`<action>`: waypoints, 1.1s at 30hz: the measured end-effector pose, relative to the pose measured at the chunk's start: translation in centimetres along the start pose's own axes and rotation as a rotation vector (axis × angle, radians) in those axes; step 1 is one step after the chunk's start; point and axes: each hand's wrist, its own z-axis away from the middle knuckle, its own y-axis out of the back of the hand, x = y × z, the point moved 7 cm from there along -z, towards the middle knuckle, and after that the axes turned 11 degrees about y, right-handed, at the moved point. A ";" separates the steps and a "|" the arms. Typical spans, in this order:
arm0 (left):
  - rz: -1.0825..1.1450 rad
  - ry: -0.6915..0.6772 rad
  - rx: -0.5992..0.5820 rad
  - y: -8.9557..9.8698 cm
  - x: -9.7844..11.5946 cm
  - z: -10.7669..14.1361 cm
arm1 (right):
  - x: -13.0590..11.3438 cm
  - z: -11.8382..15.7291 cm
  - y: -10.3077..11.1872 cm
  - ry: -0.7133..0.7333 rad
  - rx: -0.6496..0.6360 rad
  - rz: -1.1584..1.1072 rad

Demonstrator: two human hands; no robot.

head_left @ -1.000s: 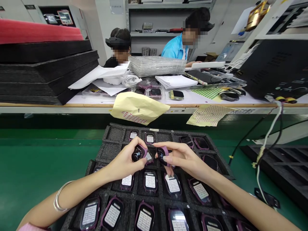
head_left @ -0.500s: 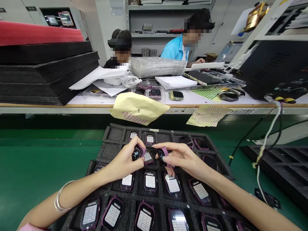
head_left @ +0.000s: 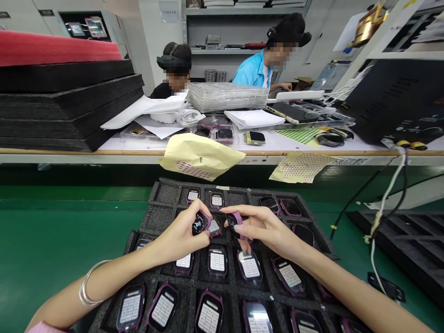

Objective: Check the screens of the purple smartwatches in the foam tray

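Observation:
Between the thumb and fingers of my left hand [head_left: 189, 229] is a purple smartwatch case [head_left: 200, 223], its dark screen lit with a dial-like display. My right hand [head_left: 267, 229] pinches a second purple smartwatch case [head_left: 235, 225], tilted so that its screen faces left. Both are held above a black foam tray [head_left: 163, 196] divided into compartments. Many hold purple watch cases, such as one with a white grid on its screen [head_left: 217, 261]. Behind my hands another watch [head_left: 214, 226] shows partly. The watches at the tray's far right [head_left: 290, 207] have dark screens.
A bench edge [head_left: 256, 159] with hanging yellow paper sheets [head_left: 203, 157] runs behind the tray. Black foam slabs [head_left: 65, 108] are stacked at left. Cables [head_left: 379, 222] hang at right beside another black tray [head_left: 409, 249]. Two people sit across the bench.
My left hand and its watch have shifted very slightly to the right. The right hand keeps its hold with hardly any movement.

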 end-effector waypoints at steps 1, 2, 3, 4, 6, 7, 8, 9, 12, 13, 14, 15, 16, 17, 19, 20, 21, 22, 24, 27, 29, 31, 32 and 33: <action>0.014 -0.002 0.001 0.0 0.0 0.0 | -0.1 0.0 0.0 0.010 0.007 -0.002; 0.032 -0.008 0.004 0.0 0.0 0.0 | -0.2 0.0 0.1 0.024 0.017 -0.003; 0.050 -0.013 0.011 0.1 0.0 0.0 | -0.4 0.0 0.1 0.039 0.025 -0.003; 0.063 -0.021 0.022 0.2 0.1 0.0 | -0.5 0.0 0.2 0.052 0.033 0.000; 0.067 -0.036 0.050 0.5 0.3 0.0 | -0.7 0.1 0.3 0.067 0.046 0.008; 0.061 -0.042 0.062 0.6 0.3 0.0 | -0.7 0.1 0.3 0.069 0.050 0.010; 0.051 -0.047 0.069 0.7 0.4 0.1 | -0.7 0.1 0.4 0.069 0.052 0.010; 0.044 -0.050 0.071 0.7 0.5 0.1 | -0.8 0.1 0.4 0.070 0.053 0.008; 0.065 -0.045 0.053 0.6 0.4 0.2 | -0.9 0.1 0.3 0.087 0.042 -0.012; 0.080 -0.044 0.051 0.6 0.4 0.2 | -0.9 0.1 0.3 0.094 0.040 -0.017; 0.091 -0.046 0.054 0.6 0.4 0.2 | -0.9 0.2 0.3 0.097 0.040 -0.018; 0.094 -0.049 0.058 0.6 0.4 0.2 | -0.9 0.2 0.3 0.096 0.040 -0.014; 0.088 -0.053 0.063 0.7 0.4 0.2 | -0.9 0.2 0.4 0.091 0.041 -0.005; 0.077 -0.057 0.068 0.7 0.5 0.2 | -0.8 0.2 0.4 0.084 0.041 0.005; 0.055 -0.060 0.069 0.7 0.6 0.2 | -0.8 0.2 0.4 0.074 0.038 0.015; 0.054 -0.057 0.068 0.7 0.6 0.2 | -0.8 0.3 0.3 0.077 0.037 0.010; 0.061 -0.050 0.066 0.7 0.5 0.2 | -0.9 0.3 0.3 0.085 0.038 0.001; 0.074 -0.044 0.068 0.8 0.5 0.2 | -1.0 0.3 0.3 0.095 0.040 -0.011; 0.098 -0.026 0.079 0.9 0.3 0.2 | -1.1 0.4 0.3 0.105 0.040 -0.025; 0.081 -0.017 0.110 1.1 0.2 0.2 | -0.9 0.4 0.2 0.068 0.027 -0.012; 0.080 -0.003 0.114 1.0 0.0 0.1 | -0.6 0.3 0.0 0.036 0.011 -0.010; 0.140 0.058 0.068 0.6 -0.6 -0.1 | -0.5 0.2 -0.3 0.019 0.012 -0.033; 0.186 0.103 0.027 0.3 -0.9 -0.3 | -0.4 0.2 -0.4 0.014 0.021 -0.051; 0.239 0.152 -0.021 0.0 -1.3 -0.4 | -0.4 0.1 -0.4 0.011 0.033 -0.071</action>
